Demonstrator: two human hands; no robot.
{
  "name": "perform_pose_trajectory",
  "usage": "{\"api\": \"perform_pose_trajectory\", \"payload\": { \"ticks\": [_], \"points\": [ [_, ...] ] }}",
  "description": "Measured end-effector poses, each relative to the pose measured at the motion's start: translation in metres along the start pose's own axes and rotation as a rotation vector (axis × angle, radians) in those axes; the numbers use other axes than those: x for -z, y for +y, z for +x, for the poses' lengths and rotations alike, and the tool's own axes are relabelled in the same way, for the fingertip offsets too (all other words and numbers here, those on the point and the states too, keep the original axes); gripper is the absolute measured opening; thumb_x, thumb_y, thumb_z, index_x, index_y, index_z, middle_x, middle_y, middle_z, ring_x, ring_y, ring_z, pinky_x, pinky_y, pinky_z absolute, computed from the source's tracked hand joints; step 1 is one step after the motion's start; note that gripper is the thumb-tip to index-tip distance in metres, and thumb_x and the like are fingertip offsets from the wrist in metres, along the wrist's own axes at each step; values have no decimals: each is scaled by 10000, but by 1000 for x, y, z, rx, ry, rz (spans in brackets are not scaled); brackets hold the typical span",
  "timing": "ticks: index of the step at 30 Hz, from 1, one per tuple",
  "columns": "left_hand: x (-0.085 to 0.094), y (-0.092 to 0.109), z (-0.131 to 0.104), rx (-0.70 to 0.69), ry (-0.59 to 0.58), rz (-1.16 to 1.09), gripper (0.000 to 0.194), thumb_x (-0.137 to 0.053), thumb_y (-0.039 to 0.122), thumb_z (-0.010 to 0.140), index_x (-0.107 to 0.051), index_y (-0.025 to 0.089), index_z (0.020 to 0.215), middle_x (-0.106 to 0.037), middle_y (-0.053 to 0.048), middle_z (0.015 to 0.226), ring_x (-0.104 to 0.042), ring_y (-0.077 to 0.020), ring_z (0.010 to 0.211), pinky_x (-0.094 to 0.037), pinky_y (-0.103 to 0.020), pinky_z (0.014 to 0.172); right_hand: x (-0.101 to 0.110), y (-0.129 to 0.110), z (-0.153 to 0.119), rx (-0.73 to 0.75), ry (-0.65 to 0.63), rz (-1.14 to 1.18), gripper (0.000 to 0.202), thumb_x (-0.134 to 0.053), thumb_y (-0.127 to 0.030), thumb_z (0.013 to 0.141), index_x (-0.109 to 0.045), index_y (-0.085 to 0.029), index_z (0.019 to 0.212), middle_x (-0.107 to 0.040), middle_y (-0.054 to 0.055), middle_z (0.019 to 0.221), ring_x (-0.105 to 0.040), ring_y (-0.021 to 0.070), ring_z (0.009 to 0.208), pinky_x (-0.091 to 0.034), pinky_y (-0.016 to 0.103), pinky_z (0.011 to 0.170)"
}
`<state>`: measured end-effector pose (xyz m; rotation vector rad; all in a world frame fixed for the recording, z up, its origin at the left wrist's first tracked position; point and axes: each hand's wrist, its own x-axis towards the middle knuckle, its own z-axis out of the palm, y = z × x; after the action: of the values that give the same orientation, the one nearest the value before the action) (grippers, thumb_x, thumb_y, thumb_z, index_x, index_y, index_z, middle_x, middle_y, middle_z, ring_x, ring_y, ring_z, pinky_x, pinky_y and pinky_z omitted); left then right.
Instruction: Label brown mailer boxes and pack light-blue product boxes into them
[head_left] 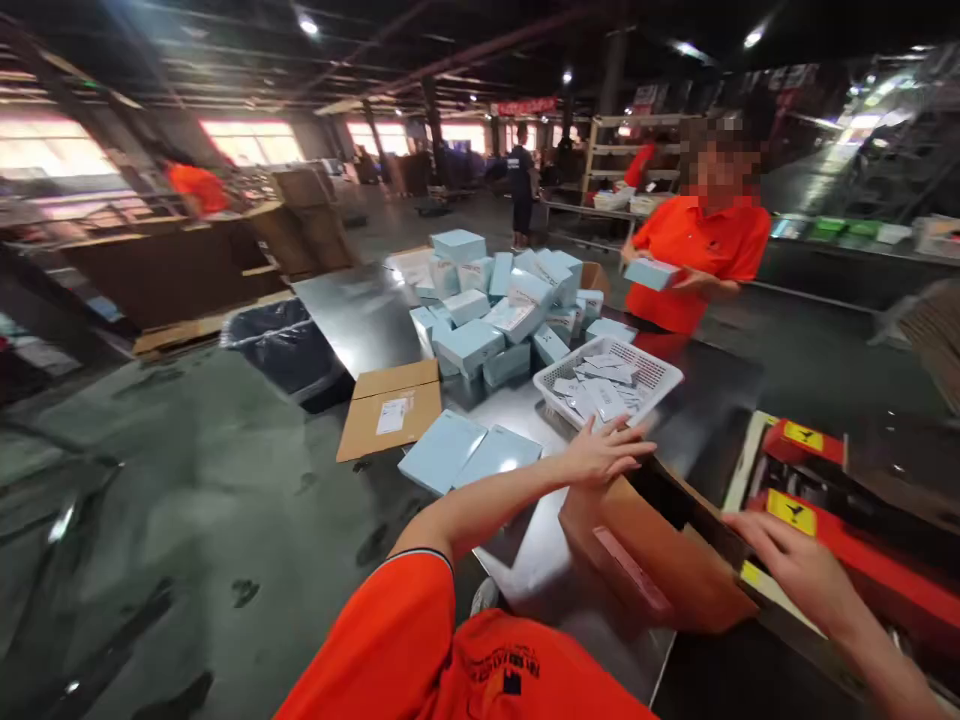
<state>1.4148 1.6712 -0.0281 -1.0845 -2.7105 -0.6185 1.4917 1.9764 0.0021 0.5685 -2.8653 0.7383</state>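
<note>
A brown cardboard box point(652, 550) stands tilted at the near right of the metal table, its top open and the inside dark. My left hand point(607, 453) lies on the box's far left corner, fingers stretched and spread. At the right edge of the box, my right hand point(795, 560) grips the cardboard with its fingers over the rim; its thumb is hard to make out. Just beyond my left hand sits a white plastic basket point(551, 392) full of printed white packets. Two light blue boxes point(442, 450) lie flat left of my left forearm.
Many light blue boxes point(471, 345) are heaped on the metal table point(337, 310). A flattened carton point(412, 400) lies at its left edge, beside a lined black bin point(281, 345). Across the table a co-worker point(701, 250) holds a blue box. Red machinery point(862, 540) stands on the right.
</note>
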Motion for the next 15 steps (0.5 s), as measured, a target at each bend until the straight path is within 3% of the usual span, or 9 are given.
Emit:
{"api": "perform_pose_trajectory", "payload": {
  "ticks": [2,3,5,7,9,11,13,15],
  "points": [
    [-2,2,-3,-22,4,30,387,-381,338,1039,-567,338,1379,-546,-19,1499,-345,-254,1485,-172,-585,1216,15,-31,15,39,-3,-69,573,-339,-616,952,-758,-238,1058,-727,103,1205,-669,295,1154,-547,455,996],
    [-4,3,-5,-23,16,31,365,-379,327,1039,-627,301,1306,-624,-41,1408,-439,-249,1420,-196,-578,1208,15,-47,22,75,-13,-121,597,-352,-630,945,-699,-238,1233,-615,103,1402,-546,316,1327,-463,500,1096],
    [-9,3,-12,-4,25,10,373,-363,314,1041,-714,211,1111,-729,-88,1177,-604,-233,1219,-276,-532,1183,0,-71,32,109,-88,-252,730,-454,-684,888,-506,-253,1476,-380,103,1601,-297,372,1491,-298,614,1177],
    [-15,3,-20,32,15,-56,405,-353,315,1039,-724,166,975,-746,-111,1033,-660,-222,1073,-376,-459,1126,-27,-82,36,55,-229,-351,855,-516,-701,851,-354,-265,1568,-260,117,1651,-184,407,1521,-217,692,1166],
    [-20,4,-25,56,12,-188,362,-395,339,1025,-712,165,1004,-735,-122,1082,-650,-224,1099,-432,-394,1080,-55,-78,33,-44,-334,-401,837,-477,-684,883,-317,-255,1584,-236,131,1656,-180,401,1523,-200,697,1162],
    [-24,4,-23,153,83,-339,344,-533,394,965,-654,169,1195,-664,-137,1290,-575,-245,1256,-411,-382,1116,-73,-67,30,-107,-341,-416,778,-397,-662,930,-324,-243,1581,-222,132,1659,-186,373,1528,-190,666,1179],
    [-26,4,-17,385,136,-507,603,-673,452,862,-536,156,1369,-576,-161,1423,-504,-283,1349,-375,-415,1156,-78,-54,29,-107,-311,-401,777,-377,-665,935,-324,-238,1581,-206,133,1664,-191,360,1529,-180,642,1191],
    [-26,4,-13,628,75,-742,752,-719,480,802,-474,131,1422,-605,-175,1388,-555,-300,1299,-418,-438,1120,-71,-42,33,-85,-332,-322,820,-430,-686,900,-332,-235,1577,-205,138,1665,-216,371,1519,-201,628,1190]
  ]
}}
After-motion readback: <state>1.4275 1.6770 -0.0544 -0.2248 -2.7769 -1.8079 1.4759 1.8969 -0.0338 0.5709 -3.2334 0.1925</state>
